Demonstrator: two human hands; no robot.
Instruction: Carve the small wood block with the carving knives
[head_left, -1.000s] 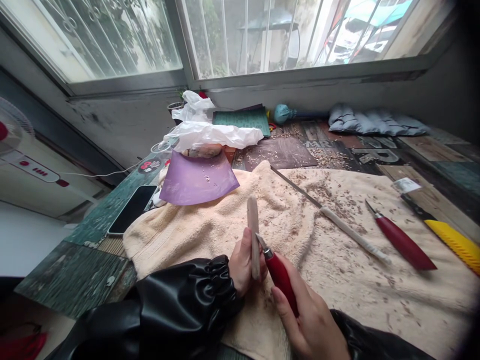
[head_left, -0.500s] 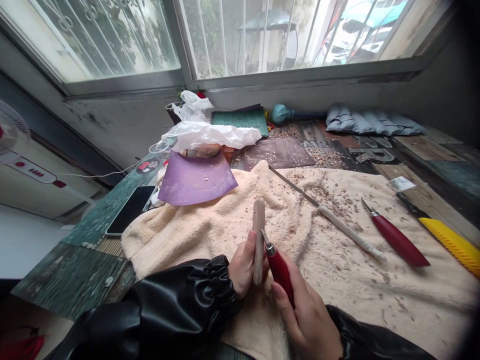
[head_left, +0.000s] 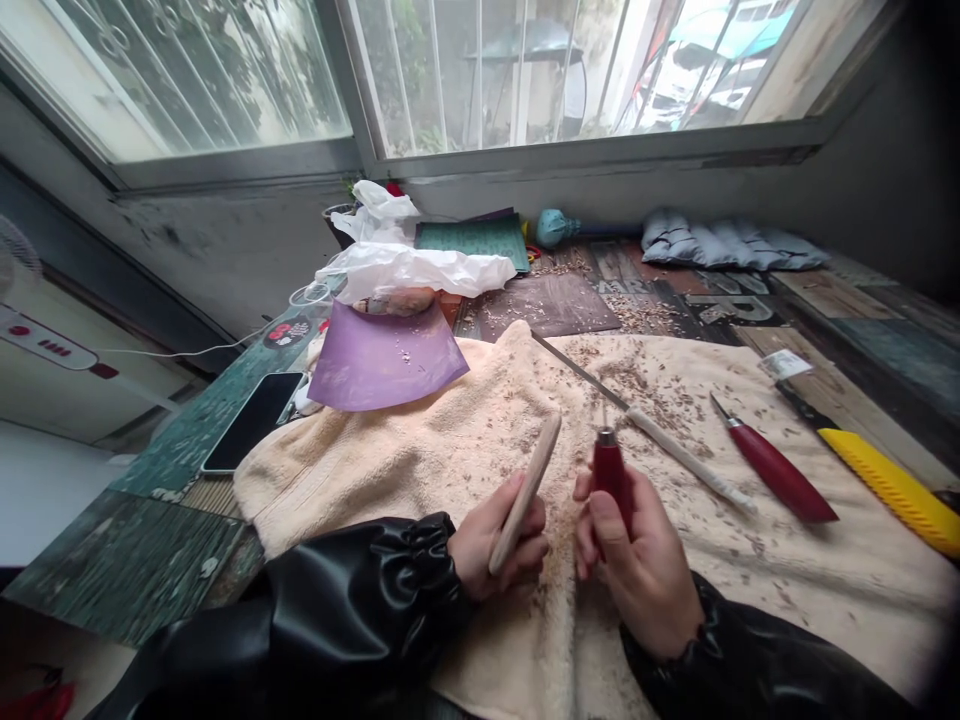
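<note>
While both of my hands hover over the cream terry towel point(head_left: 420, 450), my left hand point(head_left: 499, 535) has its fingers point(head_left: 525, 520) curled shut around the lower end of a pale, flat carved wooden stick point(head_left: 531, 478), which tilts up and to the right above the towel's middle. My right hand point(head_left: 637, 560) is closed in a fist on the dark red handle of a short-bladed carving knife point(head_left: 609, 470), blade pointing up, just beside the stick and not touching it. On the towel's right half lie a thin file with a white handle point(head_left: 686, 455), a second red-handled knife point(head_left: 776, 478) and, at the towel's right edge, a yellow-handled tool point(head_left: 889, 488). A purple sheet point(head_left: 382, 355) overlaps the towel's far left corner.
</note>
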